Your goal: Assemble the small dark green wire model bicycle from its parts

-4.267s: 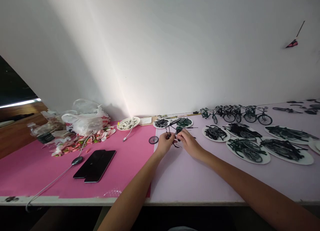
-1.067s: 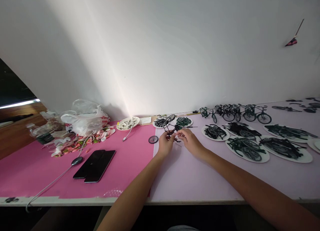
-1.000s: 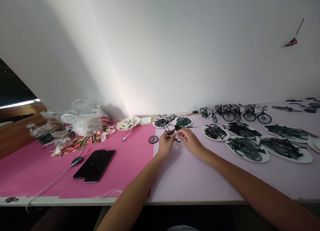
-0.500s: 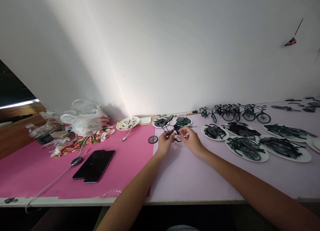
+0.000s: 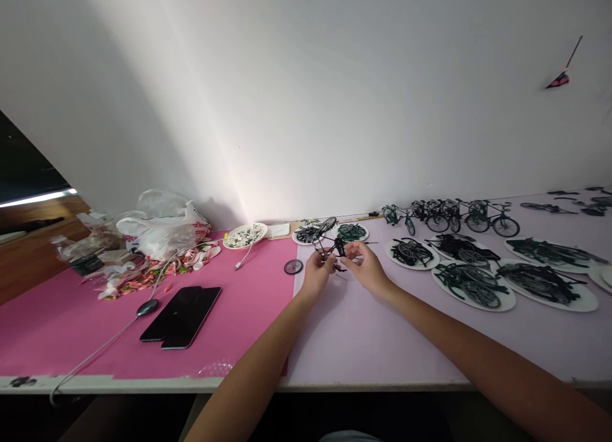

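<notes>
Between my two hands is a small black model bicycle frame (image 5: pixel 340 247) with one wheel (image 5: pixel 327 226) at its far end. My left hand (image 5: pixel 316 274) pinches the frame from the left. From the right, the fingers of my right hand (image 5: pixel 365 267) close on the same model; exactly which part they grip is too small to tell. A loose black wheel (image 5: pixel 293 266) lies left of my left hand, near the seam of the pink and pale covers. Just behind the model are a plate of dark parts (image 5: pixel 306 238) and a plate of green parts (image 5: pixel 352 232).
Several assembled model bicycles (image 5: pixel 492 217) stand along the wall at right, behind plates of parts (image 5: pixel 473 286). Two phones (image 5: pixel 189 317) lie on the pink cover (image 5: pixel 243 327), beside a cable with a dark puck (image 5: pixel 146 307). A plastic bag (image 5: pixel 160 228) sits at back left.
The model in my hands has tilted slightly, its wheel showing rounder. Both hands stay in nearly the same place.
</notes>
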Demonstrator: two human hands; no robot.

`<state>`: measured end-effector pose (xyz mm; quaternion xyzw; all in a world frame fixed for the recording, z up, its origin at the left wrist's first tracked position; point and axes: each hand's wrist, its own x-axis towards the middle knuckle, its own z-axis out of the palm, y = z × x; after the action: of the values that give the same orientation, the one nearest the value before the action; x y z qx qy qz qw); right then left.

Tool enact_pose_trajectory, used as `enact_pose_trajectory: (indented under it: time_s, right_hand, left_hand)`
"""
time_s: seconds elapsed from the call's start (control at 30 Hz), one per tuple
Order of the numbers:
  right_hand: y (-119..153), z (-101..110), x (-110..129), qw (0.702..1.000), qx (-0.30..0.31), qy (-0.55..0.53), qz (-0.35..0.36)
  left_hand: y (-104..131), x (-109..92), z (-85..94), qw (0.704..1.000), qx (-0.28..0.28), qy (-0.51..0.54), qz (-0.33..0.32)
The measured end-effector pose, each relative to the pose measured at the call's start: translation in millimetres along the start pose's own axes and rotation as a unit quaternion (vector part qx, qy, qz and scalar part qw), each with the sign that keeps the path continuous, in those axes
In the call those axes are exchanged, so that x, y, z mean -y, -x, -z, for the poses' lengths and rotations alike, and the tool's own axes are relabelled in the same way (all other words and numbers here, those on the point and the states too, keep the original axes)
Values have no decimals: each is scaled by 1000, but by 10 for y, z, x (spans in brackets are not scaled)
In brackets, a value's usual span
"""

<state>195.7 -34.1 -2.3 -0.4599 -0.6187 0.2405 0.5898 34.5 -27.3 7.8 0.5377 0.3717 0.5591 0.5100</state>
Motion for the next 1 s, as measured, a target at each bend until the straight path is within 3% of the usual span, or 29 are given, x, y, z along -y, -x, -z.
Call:
enact_pose_trajectory:
  time_s: [0.33,0.6,1.0]
  right_hand:
    - [-49,27,-45,994,8,-93,-64]
    - [-39,63,55,980,16,-156,-125]
    - [-39,58,60,981,8,-156,-117]
  left_hand:
    - [52,-63,31,995,53,79,39]
    - [54,-77,23,995,20,85,54]
    - [63,-99,24,994,16,85,69]
